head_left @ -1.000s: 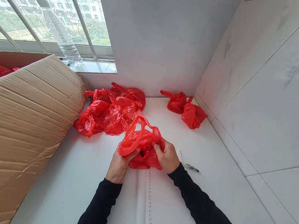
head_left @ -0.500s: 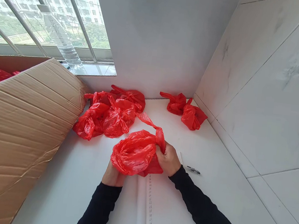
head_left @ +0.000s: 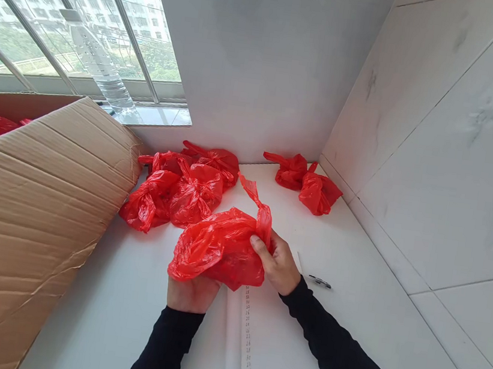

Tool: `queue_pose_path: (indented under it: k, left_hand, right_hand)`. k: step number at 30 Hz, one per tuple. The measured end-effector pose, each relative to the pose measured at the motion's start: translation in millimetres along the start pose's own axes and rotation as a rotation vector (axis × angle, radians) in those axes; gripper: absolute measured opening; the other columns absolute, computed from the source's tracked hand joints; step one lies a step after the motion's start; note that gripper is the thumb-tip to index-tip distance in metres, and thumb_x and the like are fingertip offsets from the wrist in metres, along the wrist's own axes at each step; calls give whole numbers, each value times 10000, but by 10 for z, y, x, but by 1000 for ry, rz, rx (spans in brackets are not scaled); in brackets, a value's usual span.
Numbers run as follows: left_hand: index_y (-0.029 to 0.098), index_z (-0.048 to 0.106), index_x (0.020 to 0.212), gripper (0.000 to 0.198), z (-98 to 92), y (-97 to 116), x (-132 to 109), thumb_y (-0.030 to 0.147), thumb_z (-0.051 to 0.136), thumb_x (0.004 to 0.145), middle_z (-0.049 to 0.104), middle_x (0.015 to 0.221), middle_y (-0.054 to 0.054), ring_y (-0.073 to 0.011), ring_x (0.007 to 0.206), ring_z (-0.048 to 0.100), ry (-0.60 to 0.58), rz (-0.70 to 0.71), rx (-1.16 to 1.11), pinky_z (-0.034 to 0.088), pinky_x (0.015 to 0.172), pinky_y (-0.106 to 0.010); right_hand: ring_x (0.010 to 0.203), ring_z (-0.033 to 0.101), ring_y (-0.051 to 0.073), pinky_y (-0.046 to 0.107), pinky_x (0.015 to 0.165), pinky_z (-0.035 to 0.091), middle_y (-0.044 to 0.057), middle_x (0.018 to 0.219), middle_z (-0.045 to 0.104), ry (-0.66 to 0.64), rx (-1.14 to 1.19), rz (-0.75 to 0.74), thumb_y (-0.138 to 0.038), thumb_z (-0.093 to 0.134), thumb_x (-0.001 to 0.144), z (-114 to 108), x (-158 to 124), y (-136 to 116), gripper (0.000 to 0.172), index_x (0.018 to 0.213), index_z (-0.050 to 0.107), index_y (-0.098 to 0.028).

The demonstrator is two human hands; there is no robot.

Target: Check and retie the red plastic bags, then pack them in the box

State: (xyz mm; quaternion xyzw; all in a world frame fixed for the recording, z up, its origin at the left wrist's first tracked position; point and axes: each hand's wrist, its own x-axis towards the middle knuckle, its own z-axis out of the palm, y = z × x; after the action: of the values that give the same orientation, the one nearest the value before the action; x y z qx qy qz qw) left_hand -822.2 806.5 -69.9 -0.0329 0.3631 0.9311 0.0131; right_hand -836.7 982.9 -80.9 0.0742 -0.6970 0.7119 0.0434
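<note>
A tied red plastic bag point(head_left: 219, 250) is held above the white table. Under its left part, my left hand point(head_left: 192, 293) bears it from below, palm up, with the fingers hidden by the plastic. My right hand point(head_left: 279, 264) grips the bag's gathered neck at the right, thumb on the near side, and the twisted end sticks up and back. What the bag contains cannot be made out. Below the hands lies a notebook point(head_left: 284, 347) with a column of handwritten numbers, and a pen point(head_left: 319, 282) rests to its right.
Several knotted red bags point(head_left: 197, 193) are bunched at the back left; two more red bags point(head_left: 320, 191) lie near the far corner. A cardboard box point(head_left: 34, 211) with red bags inside takes up the left. A water bottle point(head_left: 102, 69) stands on the windowsill point(head_left: 165, 114).
The held bag has tipped and shifted slightly left, and its loose end now points more upward. My left hand has turned so more of the palm shows; my right thumb lies outside the plastic.
</note>
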Motion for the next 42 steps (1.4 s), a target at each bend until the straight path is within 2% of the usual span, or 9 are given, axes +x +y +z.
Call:
queue_pose_path:
  k: [3, 9, 12, 15, 20, 24, 30, 34, 42]
  left_hand:
    - [280, 747, 1145, 444, 28, 15, 6, 523, 805, 778, 725, 1258, -83, -368, 1231, 631, -34, 88, -31, 604, 943, -484]
    - [254, 737, 1178, 399, -13, 36, 39, 434, 784, 825, 739, 1238, -79, -307, 1097, 700, -14, 59, -75, 620, 927, -444]
    - [212, 739, 1165, 402, -55, 13, 57, 196, 772, 765, 761, 1179, -88, -294, 1006, 728, 44, -10, -67, 629, 914, -464]
    - [195, 745, 1147, 576, -88, -28, 59, 4, 722, 604, 782, 1111, -79, -295, 971, 743, 137, -83, -31, 617, 954, -475]
    - [228, 713, 1238, 633, -113, -50, 38, 18, 765, 643, 754, 1215, -77, -334, 1131, 707, 109, -41, 48, 587, 1020, -485]
    - [247, 694, 1269, 691, -132, -12, 35, -4, 783, 631, 756, 1209, -61, -327, 1120, 714, 108, -15, 63, 592, 1012, -496]
    - [263, 719, 1181, 642, -95, 4, 50, 8, 832, 602, 770, 1179, -41, -323, 1146, 705, 80, 51, 47, 598, 1015, -474]
    - [305, 719, 1154, 638, -49, -4, 53, 34, 865, 595, 763, 1204, -14, -336, 1222, 669, 43, 58, 39, 596, 1023, -462]
    - [315, 728, 1186, 604, -134, -22, 49, 151, 922, 639, 765, 1196, -31, -320, 1117, 711, 27, 97, 14, 618, 966, -487]
  right_hand:
    - [1038, 621, 253, 395, 958, 499, 87, 1122, 659, 18, -146, -11, -466, 625, 927, 13, -2, 10, 351, 1157, 640, -201]
    - [1021, 664, 265, 424, 927, 533, 82, 1136, 706, -71, -160, 108, -495, 704, 884, 15, -20, 59, 491, 1276, 602, -218]
    - [997, 688, 246, 395, 912, 556, 63, 1121, 726, -153, -14, 117, -431, 715, 876, -1, -17, 53, 489, 1300, 595, -220]
    - [1014, 691, 235, 383, 932, 560, 67, 1154, 717, -168, 112, 110, -338, 715, 848, -20, 7, 43, 475, 1284, 597, -192]
    - [1145, 671, 220, 360, 1012, 545, 59, 1289, 672, -212, 237, 71, -180, 667, 780, -31, 24, 9, 621, 1385, 528, -212]
    - [1272, 613, 229, 382, 1097, 501, 69, 1422, 601, -315, 221, 41, -104, 619, 745, -14, -3, -2, 795, 1506, 422, -229]
    - [1263, 624, 280, 474, 1112, 482, 94, 1405, 620, -295, -15, 124, -145, 724, 732, 1, -32, 103, 1005, 1617, 262, -258]
    - [1257, 629, 283, 473, 1110, 480, 85, 1380, 639, -267, -87, 103, -190, 776, 730, 8, -23, 139, 950, 1571, 341, -264]
    - [1113, 678, 231, 373, 989, 540, 61, 1243, 699, -186, 129, 108, -168, 700, 759, -17, 29, 66, 565, 1309, 578, -209]
